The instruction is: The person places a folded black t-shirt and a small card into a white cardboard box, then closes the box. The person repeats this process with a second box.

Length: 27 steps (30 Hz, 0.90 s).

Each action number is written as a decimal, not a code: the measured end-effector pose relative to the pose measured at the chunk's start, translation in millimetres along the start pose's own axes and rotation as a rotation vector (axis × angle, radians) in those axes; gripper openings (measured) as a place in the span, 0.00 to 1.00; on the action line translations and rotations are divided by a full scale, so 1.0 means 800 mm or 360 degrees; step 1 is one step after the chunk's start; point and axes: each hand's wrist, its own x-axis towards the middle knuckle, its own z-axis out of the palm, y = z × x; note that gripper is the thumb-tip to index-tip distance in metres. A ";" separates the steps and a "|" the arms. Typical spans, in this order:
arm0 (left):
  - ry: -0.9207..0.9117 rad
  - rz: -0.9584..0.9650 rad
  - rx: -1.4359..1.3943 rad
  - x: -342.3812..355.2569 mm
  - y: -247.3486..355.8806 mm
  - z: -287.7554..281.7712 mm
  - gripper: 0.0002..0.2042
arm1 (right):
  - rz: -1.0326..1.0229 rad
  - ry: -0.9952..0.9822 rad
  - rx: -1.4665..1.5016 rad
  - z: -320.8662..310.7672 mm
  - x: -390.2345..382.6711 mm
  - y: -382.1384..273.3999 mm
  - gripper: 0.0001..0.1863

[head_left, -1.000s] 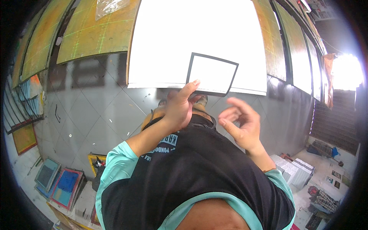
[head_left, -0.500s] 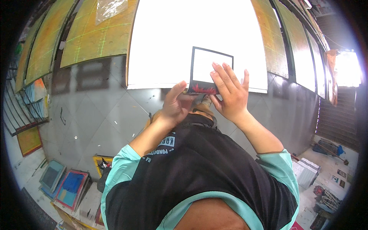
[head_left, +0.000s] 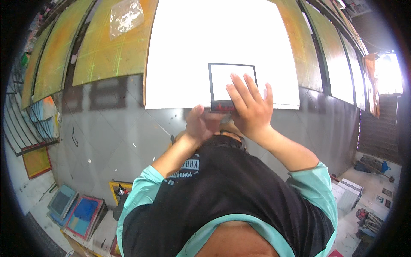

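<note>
A sheet [head_left: 221,81] with a black border, a white middle and a dark red pattern along its near end lies at the front edge of a large white board [head_left: 184,51]. Over the sheet's right half rests my right hand [head_left: 252,109], palm down with fingers stretched and spread. My left hand [head_left: 201,124] is at the sheet's near left corner, just off the board's edge. Its thumb points up, apart from the fingers, which reach toward the sheet's near end and are slightly blurred. I cannot tell whether they touch it.
Yellowish boards [head_left: 109,55] flank the white board on both sides, with clear plastic film [head_left: 126,18] on the left one. Framed screens [head_left: 84,216] lean at the lower left. A stack of white sheets [head_left: 347,192] stands at the lower right above the grey tiled floor [head_left: 115,137].
The sheet has turned squarer to the board's edge and less of its red pattern shows. My right hand stays spread over it. The whole view has shifted slightly.
</note>
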 end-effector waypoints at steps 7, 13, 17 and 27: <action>-0.0078 0.0113 -0.0015 0.026 0.008 0.013 0.38 | -0.0058 0.0137 -0.0066 -0.001 0.032 0.011 0.20; -0.0080 0.0178 -0.0074 0.062 0.015 -0.012 0.35 | -0.0105 0.0270 -0.0084 0.019 0.055 0.023 0.19; -0.0041 0.0159 -0.0079 0.069 0.022 -0.017 0.32 | -0.0134 0.0286 -0.0114 0.031 0.068 0.027 0.20; -0.0006 0.0163 0.0059 0.087 0.021 -0.032 0.27 | -0.0157 0.0346 -0.0138 0.050 0.074 0.033 0.21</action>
